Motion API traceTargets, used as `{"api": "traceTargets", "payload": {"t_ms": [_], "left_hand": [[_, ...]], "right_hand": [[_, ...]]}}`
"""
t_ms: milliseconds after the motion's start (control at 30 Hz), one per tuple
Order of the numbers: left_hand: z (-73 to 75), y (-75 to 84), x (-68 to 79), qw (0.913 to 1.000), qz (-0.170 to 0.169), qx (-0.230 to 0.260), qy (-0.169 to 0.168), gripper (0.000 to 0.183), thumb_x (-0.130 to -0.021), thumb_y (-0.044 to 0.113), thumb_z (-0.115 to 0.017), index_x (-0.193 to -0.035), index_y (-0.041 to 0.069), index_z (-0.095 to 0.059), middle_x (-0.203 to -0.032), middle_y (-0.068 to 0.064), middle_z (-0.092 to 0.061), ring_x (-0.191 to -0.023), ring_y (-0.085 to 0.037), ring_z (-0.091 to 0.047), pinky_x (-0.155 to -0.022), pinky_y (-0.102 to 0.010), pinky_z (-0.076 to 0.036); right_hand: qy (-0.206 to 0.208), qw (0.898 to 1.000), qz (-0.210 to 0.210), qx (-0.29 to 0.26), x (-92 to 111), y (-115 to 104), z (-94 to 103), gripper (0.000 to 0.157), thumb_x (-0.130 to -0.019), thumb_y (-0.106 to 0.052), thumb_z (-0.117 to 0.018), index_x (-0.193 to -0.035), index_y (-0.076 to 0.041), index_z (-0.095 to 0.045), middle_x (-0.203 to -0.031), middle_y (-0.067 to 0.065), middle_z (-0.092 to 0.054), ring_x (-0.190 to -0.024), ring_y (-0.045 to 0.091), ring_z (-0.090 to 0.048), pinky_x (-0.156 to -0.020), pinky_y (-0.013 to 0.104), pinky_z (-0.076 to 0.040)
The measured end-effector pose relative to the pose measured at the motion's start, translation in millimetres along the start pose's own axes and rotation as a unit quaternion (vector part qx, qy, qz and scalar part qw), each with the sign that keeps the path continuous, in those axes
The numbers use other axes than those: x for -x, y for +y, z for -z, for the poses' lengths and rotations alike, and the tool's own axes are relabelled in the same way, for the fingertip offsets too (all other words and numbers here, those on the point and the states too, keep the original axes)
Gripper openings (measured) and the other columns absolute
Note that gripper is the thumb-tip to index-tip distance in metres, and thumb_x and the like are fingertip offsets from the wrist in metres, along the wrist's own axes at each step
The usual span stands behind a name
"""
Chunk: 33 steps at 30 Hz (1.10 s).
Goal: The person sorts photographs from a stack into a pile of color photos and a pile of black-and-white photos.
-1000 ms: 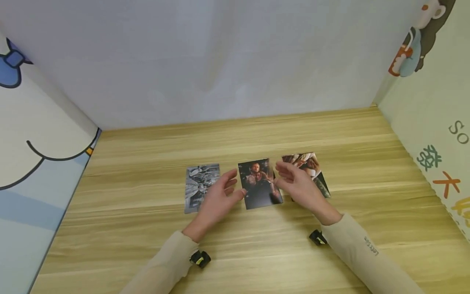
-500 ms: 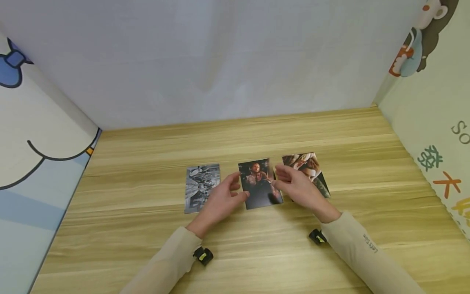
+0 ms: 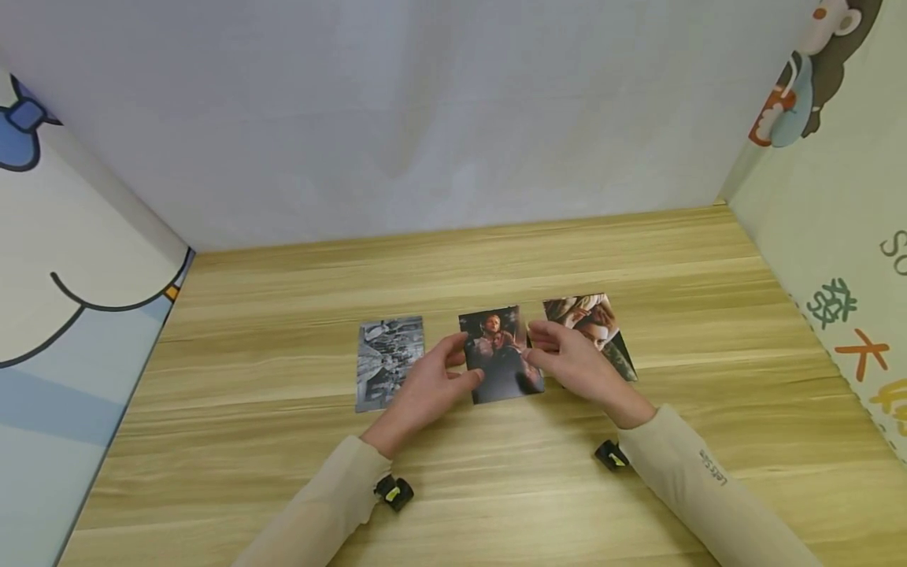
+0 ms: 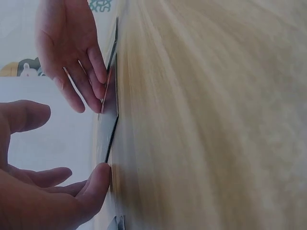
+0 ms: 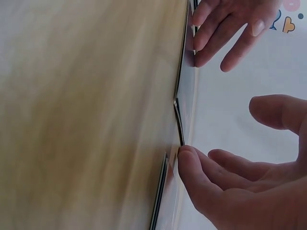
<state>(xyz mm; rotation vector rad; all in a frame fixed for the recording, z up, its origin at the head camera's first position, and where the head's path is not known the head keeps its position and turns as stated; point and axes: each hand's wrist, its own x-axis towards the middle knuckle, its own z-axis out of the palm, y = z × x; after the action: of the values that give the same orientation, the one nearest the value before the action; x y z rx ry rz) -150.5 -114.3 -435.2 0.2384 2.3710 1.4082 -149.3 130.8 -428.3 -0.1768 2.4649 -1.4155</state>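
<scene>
Three photo cards lie in a row on the wooden table. The middle card (image 3: 499, 372) has a dark print with figures. My left hand (image 3: 425, 387) is at its left edge, and in the left wrist view a fingertip (image 4: 101, 173) meets the card's edge. On the other side is my right hand (image 3: 583, 364), its fingers at the right edge. In the right wrist view one fingertip (image 5: 186, 154) is right at the card's corner. Both hands have relaxed fingers with thumbs apart. A grey card (image 3: 386, 354) lies left, partly behind my left hand; a brown-toned card (image 3: 598, 313) lies right, partly covered.
The wood-grain table (image 3: 283, 299) runs back to a pale wall (image 3: 425, 118). Printed side panels stand at left (image 3: 92, 220) and right (image 3: 815, 236). A small black device (image 3: 394, 493) sits at my left wrist, another black device (image 3: 611, 455) at my right.
My left hand has shifted slightly to the right, closer over the middle card's left edge. My right hand has moved only a little. The cards stay in place.
</scene>
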Motion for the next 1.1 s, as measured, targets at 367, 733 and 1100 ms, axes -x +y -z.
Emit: {"api": "traceTargets", "payload": {"t_ms": [367, 733, 1100], "left_hand": [[-2.1, -1.7, 4.7, 0.9995, -0.006, 0.025, 0.017, 0.069, -0.097, 0.026, -0.07, -0.158, 0.01, -0.042, -0.152, -0.02, -0.051, -0.129, -0.042, -0.058, -0.105, -0.051, -0.051], [-3.6, -1.5, 7.2, 0.9967, -0.033, 0.051, 0.054, 0.063, -0.095, 0.019, -0.069, -0.154, 0.008, -0.048, -0.149, -0.016, -0.055, -0.125, -0.035, -0.063, -0.099, -0.05, -0.056], [-3.9, -0.4, 8.6, 0.9924, -0.06, 0.053, 0.094, 0.057, -0.094, 0.003, -0.068, -0.149, 0.009, -0.054, -0.15, -0.011, -0.052, -0.115, -0.03, -0.068, -0.084, -0.039, -0.061]], "right_hand": [[0.011, 1.0, 0.012, -0.016, 1.5, -0.8, -0.7, 0.059, -0.103, -0.016, -0.058, -0.153, 0.009, -0.039, -0.15, 0.028, -0.05, -0.134, 0.046, -0.053, -0.108, 0.055, -0.049], [0.027, 0.999, 0.017, -0.018, 6.1, -2.2, 0.0, 0.06, -0.101, -0.016, -0.059, -0.154, 0.006, -0.041, -0.15, 0.024, -0.052, -0.126, 0.042, -0.061, -0.098, 0.047, -0.056], [0.042, 0.998, 0.033, -0.016, 8.2, -1.3, 0.9, 0.058, -0.1, -0.01, -0.061, -0.153, 0.004, -0.043, -0.147, 0.023, -0.055, -0.12, 0.042, -0.065, -0.086, 0.041, -0.06]]}}
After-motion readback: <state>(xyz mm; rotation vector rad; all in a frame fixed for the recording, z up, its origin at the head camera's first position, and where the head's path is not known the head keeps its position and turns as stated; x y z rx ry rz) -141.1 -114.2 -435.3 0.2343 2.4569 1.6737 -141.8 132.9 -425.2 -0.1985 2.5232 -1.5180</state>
